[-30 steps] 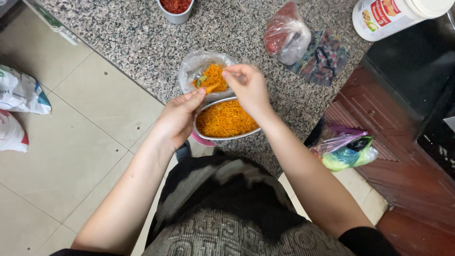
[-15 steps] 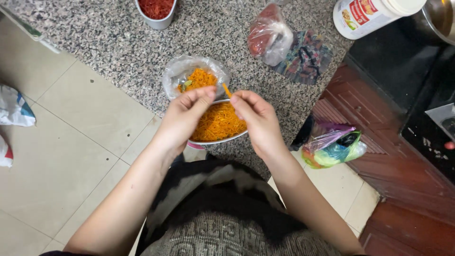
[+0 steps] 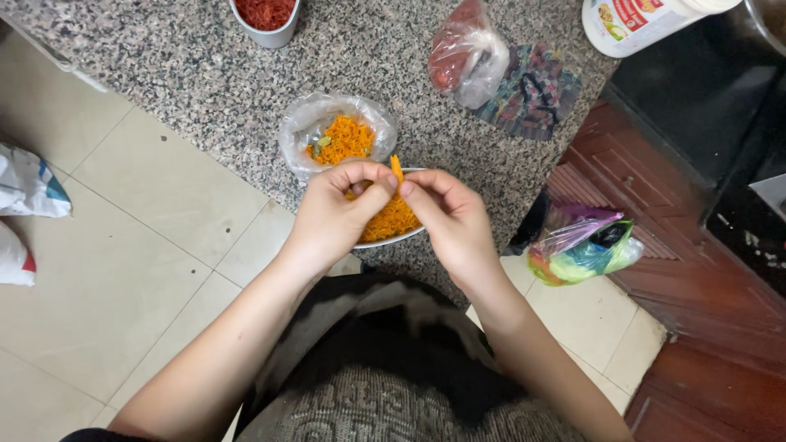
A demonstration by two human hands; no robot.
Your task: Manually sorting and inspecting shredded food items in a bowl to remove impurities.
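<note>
My left hand and my right hand meet fingertip to fingertip over a metal bowl of orange petals. Together they pinch a small orange flower piece that sticks up between the fingers. Just beyond the hands a clear plastic bag lies open on the granite counter, with orange flower heads and a bit of green inside. The hands hide most of the bowl.
At the counter's far edge stands a metal cup of red pieces. A knotted clear bag with red contents lies beside a patterned cloth. A white jar is at top right. Colourful bags hang by a wooden cabinet. Tiled floor lies left.
My right hand left the plastic bag and came back over the bowl. Both hands have closed together on an orange piece, and the view has shifted slightly.
</note>
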